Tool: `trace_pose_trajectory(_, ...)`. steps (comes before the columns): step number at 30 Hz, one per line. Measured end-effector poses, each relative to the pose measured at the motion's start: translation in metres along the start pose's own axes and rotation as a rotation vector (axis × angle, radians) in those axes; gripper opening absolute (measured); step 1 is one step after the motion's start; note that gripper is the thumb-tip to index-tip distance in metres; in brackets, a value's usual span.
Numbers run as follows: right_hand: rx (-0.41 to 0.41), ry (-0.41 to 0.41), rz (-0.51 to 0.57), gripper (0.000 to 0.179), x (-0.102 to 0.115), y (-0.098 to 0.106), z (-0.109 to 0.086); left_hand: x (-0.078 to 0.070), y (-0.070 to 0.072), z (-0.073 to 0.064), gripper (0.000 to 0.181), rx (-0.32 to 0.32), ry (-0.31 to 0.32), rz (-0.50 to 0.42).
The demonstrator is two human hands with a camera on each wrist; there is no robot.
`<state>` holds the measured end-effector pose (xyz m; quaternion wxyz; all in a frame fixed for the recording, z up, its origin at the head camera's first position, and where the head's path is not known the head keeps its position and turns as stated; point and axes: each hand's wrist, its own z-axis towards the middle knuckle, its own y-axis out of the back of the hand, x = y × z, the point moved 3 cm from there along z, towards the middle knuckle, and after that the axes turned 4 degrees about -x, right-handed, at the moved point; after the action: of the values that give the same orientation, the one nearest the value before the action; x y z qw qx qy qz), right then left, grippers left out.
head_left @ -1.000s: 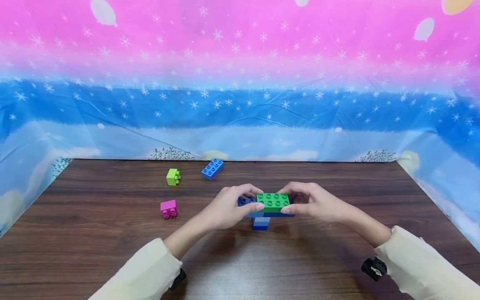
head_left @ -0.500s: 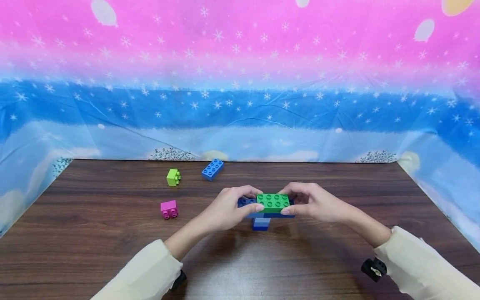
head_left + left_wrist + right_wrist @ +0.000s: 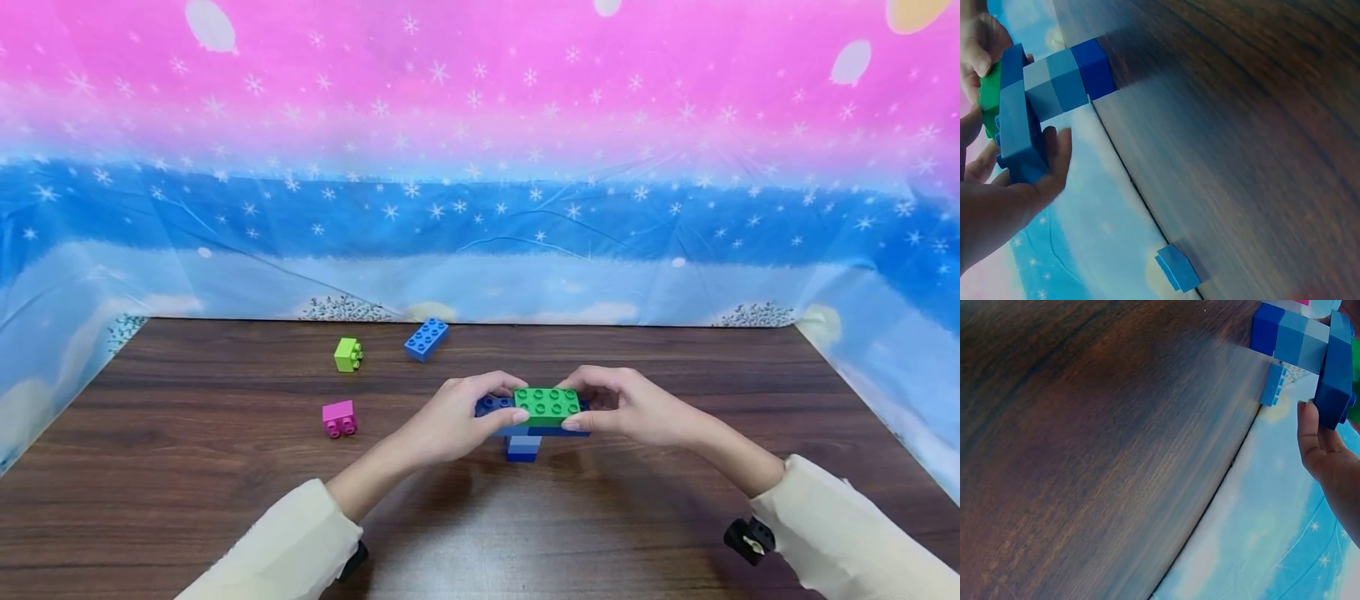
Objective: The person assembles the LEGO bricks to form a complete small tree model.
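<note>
A green toy building brick (image 3: pixel 551 402) lies across the top of a T-shaped build. Beneath it, two blue bricks (image 3: pixel 495 403) sit end to end on a narrow column (image 3: pixel 522 444) in several blue shades, which stands upright on the table. My left hand (image 3: pixel 457 421) pinches the green brick's left end, thumb in front and fingers behind. At the right end, my right hand (image 3: pixel 637 406) holds the same brick likewise. Both wrist views show fingers beside the ends of the blue bricks (image 3: pixel 1021 131); the column (image 3: pixel 1288 336) is visible there too. The farther fingertips are partly hidden.
On the wooden table (image 3: pixel 225 467) lie a lime brick (image 3: pixel 347 355), a pink brick (image 3: pixel 339 418) and a loose blue brick (image 3: pixel 427 339), left of and behind the build. A patterned cloth (image 3: pixel 480 217) hangs along the back edge and both sides.
</note>
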<state>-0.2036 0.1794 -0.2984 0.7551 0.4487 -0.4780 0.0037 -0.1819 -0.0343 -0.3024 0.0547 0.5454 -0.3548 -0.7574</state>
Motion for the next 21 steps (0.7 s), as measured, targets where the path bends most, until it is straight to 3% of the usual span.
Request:
trace_pose_trajectory(9, 0.000, -0.012, 0.014, 0.024, 0.000, 0.000, 0.000, 0.000, 0.009, -0.003, 0.043, 0.012, 0.003, 0.040)
trace_pose_trajectory(15, -0.008, -0.022, 0.004, 0.024, 0.000, 0.000, 0.000, 0.002, 0.031, -0.011, 0.046, 0.006, 0.013, 0.031)
trace_pose_trajectory(21, -0.007, -0.015, 0.002, 0.024, 0.000, 0.000, -0.001, 0.012, 0.053, -0.026, 0.047, -0.048, 0.016, 0.067)
